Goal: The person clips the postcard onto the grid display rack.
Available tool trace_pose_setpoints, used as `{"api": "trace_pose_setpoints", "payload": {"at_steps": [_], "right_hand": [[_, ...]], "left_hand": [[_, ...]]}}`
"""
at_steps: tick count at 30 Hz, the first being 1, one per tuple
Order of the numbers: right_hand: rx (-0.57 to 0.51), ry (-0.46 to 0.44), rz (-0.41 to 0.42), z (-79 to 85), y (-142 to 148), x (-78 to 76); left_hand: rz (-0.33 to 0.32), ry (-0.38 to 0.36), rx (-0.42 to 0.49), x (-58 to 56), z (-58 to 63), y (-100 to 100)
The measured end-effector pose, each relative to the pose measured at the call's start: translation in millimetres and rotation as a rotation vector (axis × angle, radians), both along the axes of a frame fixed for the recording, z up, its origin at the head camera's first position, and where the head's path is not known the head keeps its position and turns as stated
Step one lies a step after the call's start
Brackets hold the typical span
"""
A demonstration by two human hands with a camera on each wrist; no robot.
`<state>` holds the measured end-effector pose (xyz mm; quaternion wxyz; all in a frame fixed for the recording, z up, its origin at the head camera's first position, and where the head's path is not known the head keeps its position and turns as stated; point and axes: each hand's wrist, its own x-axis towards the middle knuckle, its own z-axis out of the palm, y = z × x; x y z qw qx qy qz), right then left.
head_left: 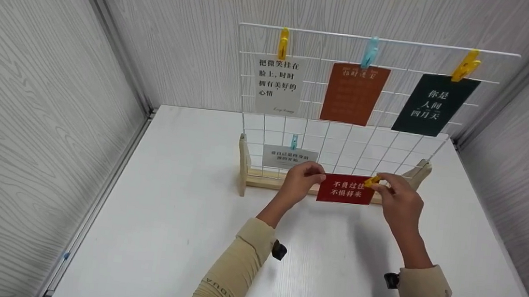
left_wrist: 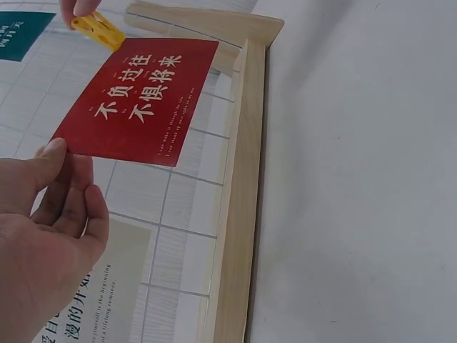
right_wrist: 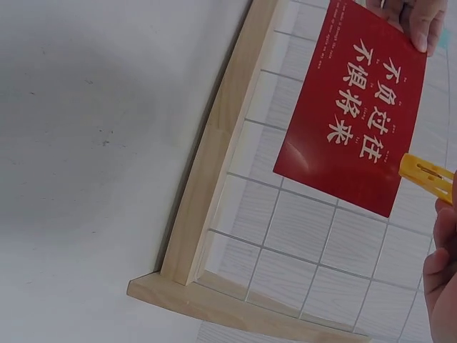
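A red card with white lettering is held in front of the lower part of a white wire grid. My left hand pinches its left upper corner between thumb and fingers. In my right hand a yellow clothespin is pinched, its tip at the card's upper edge near the right end. Whether the clothespin also bites a grid wire cannot be told. Just left of the red card, a pale card hangs from a light blue clothespin, partly behind my left hand.
Along the grid's upper part hang a white card, an orange-brown card and a dark green card, each on a clothespin. The grid stands in a wooden base on a white table. Patterned grey panels enclose the sides and back.
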<state>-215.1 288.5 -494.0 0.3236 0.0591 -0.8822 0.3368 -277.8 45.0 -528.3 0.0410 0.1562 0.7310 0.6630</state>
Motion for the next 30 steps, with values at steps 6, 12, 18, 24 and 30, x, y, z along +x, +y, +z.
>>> {"api": "trace_pose_setpoints", "payload": {"at_steps": [6,12,18,24,30], "right_hand": [[-0.033,0.084,-0.020,2.7,-1.0,-11.9],[-0.058,0.125,-0.056,4.3,-1.7,-21.6],[-0.112,0.137,-0.074,6.8,-2.5,-28.4],[-0.108,0.153,-0.101,10.6,-3.6,-33.5],[-0.102,0.160,-0.119,10.7,-4.5,-39.5]], "left_hand": [[0.022,0.009,-0.012,-6.2,0.8,7.7],[0.028,0.003,-0.025,-10.3,4.3,17.6],[0.047,0.026,-0.037,-15.3,8.3,25.4],[0.085,0.070,-0.054,-20.1,11.0,30.6],[0.128,0.098,-0.059,-23.4,16.1,36.6]]}}
